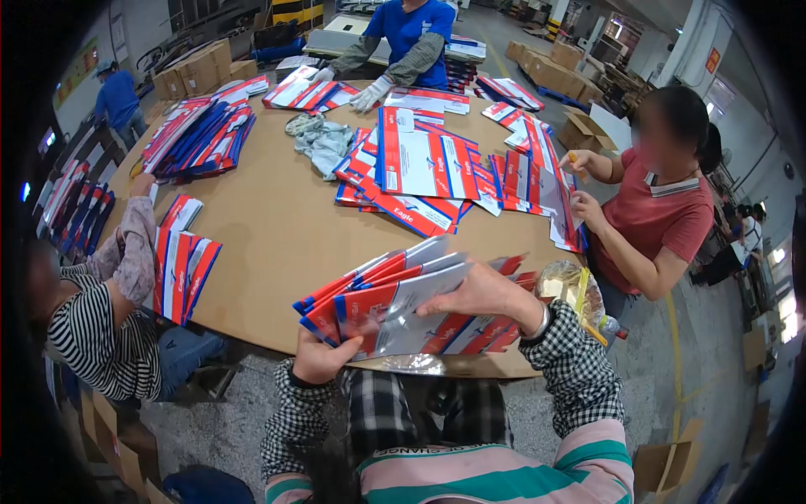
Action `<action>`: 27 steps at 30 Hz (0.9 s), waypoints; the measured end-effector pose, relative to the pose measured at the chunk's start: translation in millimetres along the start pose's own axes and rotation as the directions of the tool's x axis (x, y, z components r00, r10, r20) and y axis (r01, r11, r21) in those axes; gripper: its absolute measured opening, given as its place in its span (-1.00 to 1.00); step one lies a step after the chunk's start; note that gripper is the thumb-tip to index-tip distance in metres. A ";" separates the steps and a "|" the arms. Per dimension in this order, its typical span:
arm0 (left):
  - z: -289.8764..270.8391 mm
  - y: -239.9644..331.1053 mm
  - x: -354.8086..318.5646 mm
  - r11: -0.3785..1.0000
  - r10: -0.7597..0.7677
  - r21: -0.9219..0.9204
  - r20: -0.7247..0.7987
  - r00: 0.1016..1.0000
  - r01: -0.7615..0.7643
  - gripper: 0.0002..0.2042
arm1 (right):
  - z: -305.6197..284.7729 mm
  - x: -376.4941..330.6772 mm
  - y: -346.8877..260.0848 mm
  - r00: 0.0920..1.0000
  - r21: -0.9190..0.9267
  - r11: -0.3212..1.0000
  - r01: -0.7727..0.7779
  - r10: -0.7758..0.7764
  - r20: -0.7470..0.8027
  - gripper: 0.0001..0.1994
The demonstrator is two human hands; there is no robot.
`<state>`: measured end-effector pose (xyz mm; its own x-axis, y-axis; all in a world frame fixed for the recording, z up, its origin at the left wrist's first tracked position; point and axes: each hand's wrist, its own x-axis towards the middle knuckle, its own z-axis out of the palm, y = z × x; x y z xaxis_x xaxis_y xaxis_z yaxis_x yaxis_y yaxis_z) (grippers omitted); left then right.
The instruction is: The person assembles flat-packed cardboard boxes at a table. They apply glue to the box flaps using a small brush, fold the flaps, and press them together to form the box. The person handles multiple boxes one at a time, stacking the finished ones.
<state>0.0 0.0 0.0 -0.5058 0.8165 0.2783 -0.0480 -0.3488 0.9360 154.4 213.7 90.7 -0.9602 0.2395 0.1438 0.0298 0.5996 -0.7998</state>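
Observation:
Close in front of me, a fanned bunch of flat red, white and blue cardboard envelopes (369, 312) is tilted up over the table's near edge. My left hand (323, 356) pinches its lower left corner, thumb on the front face. Across the right part of the bunch lies my right hand (483, 300), its thumb pressed on the front envelope and its other fingers hidden behind. Beyond the bunch, a large loose heap of the same envelopes (420, 164) covers the middle of the round brown table (260, 252).
More envelope piles (201, 139) stand at the far left. A crumpled grey-green cloth (321, 144) lies near the heap. By my right forearm are a clear plastic bag (564, 281) and a bottle (613, 326). Co-workers sit left and right; another stands across, wearing white gloves (371, 92).

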 end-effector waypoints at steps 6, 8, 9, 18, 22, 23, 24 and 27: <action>-26.1 -3.8 8.5 0.930 -0.016 0.362 0.198 0.980 -0.058 -0.55 | 22.2 10.8 -11.3 0.991 0.187 0.975 -0.117 0.102 0.086 -0.54; -18.2 -2.1 12.8 0.988 -0.120 0.113 0.165 0.979 0.103 -0.43 | 21.6 12.2 -9.3 0.994 0.006 0.999 0.038 -0.038 0.106 -0.49; 0.5 16.1 17.0 0.982 -0.172 -0.055 0.115 0.978 0.179 -0.36 | 21.2 11.8 -7.3 0.991 -0.015 0.997 0.082 -0.080 0.107 -0.44; 23.8 -2.1 3.6 0.948 0.235 0.235 -0.055 0.970 -0.216 -0.03 | 15.0 7.2 -28.7 0.988 -0.054 0.996 0.065 -0.056 0.144 0.12; 28.8 6.8 9.4 0.956 0.194 0.232 -0.038 0.980 -0.180 -0.08 | 17.2 3.9 -22.8 0.992 -0.114 0.987 0.110 -0.101 0.078 0.17; 31.4 6.4 9.8 0.971 0.161 0.188 -0.048 0.986 -0.150 -0.10 | 15.7 1.4 -24.1 0.992 -0.117 0.986 0.115 -0.107 0.066 0.18; 30.8 6.5 9.2 0.981 0.132 0.155 -0.070 0.989 -0.120 -0.13 | 11.4 1.2 -34.8 0.997 -0.058 0.998 0.037 -0.032 0.077 0.21; 27.8 4.1 7.3 0.994 0.097 0.068 -0.098 0.990 -0.091 -0.17 | -4.6 1.2 -70.9 0.910 -0.244 0.914 0.324 -0.372 -0.185 0.19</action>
<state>20.1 17.4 11.9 -0.5902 0.7296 0.3454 0.0571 -0.3891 0.9194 152.4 174.9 150.3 -0.8330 0.1359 0.5363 -0.2163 0.8122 -0.5417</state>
